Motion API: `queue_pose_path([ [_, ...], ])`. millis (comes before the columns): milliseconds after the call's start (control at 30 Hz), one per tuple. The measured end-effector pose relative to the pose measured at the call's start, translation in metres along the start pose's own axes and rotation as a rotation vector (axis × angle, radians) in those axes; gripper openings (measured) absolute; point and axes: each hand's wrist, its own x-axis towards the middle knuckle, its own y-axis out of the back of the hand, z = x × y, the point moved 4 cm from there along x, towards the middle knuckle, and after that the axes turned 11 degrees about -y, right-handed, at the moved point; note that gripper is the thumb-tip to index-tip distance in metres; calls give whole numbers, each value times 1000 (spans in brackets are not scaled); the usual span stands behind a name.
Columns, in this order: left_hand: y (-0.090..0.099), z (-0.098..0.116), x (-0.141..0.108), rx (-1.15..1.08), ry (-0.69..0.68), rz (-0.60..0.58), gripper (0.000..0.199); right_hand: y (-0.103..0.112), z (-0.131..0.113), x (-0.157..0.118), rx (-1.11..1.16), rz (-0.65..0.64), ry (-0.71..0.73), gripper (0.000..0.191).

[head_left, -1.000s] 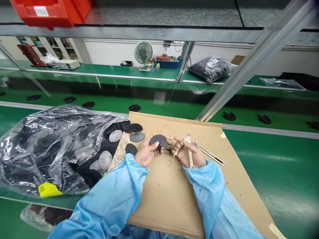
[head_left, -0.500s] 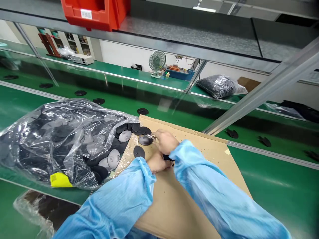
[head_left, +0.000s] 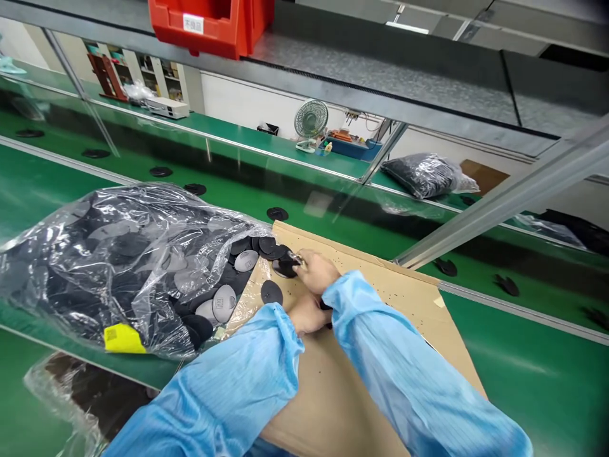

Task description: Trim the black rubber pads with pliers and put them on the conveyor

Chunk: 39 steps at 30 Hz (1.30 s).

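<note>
The person's 2 hands are close together on a cardboard sheet (head_left: 342,400), and the right arm crosses over the left. The right hand (head_left: 316,271) is closed and its fingers (head_left: 304,261) pinch a small metal tool (head_left: 295,258), just beside a dark oval pad (head_left: 284,268). The left hand (head_left: 305,315) is curled under the right sleeve (head_left: 366,324), with a dark piece (head_left: 326,305) near it. I cannot tell if this hand has hold of the piece. Small black specks (head_left: 361,274) lie on the cardboard. Near the hands there are a black pad (head_left: 271,292) and a grey pad (head_left: 246,260), at the mouth of a clear plastic bag (head_left: 114,266) full of pads. The sheet and the bag lie on a green surface (head_left: 533,362).
</note>
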Motion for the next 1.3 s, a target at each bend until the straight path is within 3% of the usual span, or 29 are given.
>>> queue_pose_path([
  [100,-6,3,-2,62,46,-106,27,26,29,-22,330,272,-108,18],
  [167,-6,6,0,20,32,-78,33,34,54,-43,554,468,-219,23],
  [233,-4,9,3,-49,4,-16,39,30,75,-64,731,597,-331,26],
  [300,-3,11,4,-82,-22,36,45,14,89,-80,844,635,-392,28],
  [433,-2,13,3,-77,-74,51,50,-25,94,-97,924,614,-409,29],
  [533,-3,14,1,-65,-103,48,48,-41,89,-98,888,573,-388,27],
  [733,-4,13,-2,-15,-95,48,46,-39,82,-103,924,606,-367,23],
  [900,-3,14,-1,-3,-143,62,45,-41,82,-103,964,510,-367,30],
  [1000,-3,14,-2,24,-155,38,41,-44,88,-101,1085,479,-373,36],
  [1167,-3,15,-3,11,-170,-10,35,-46,91,-97,1388,288,-339,38],
  [1300,-3,17,-4,11,-167,-13,32,-45,90,-97,1539,226,-384,42],
])
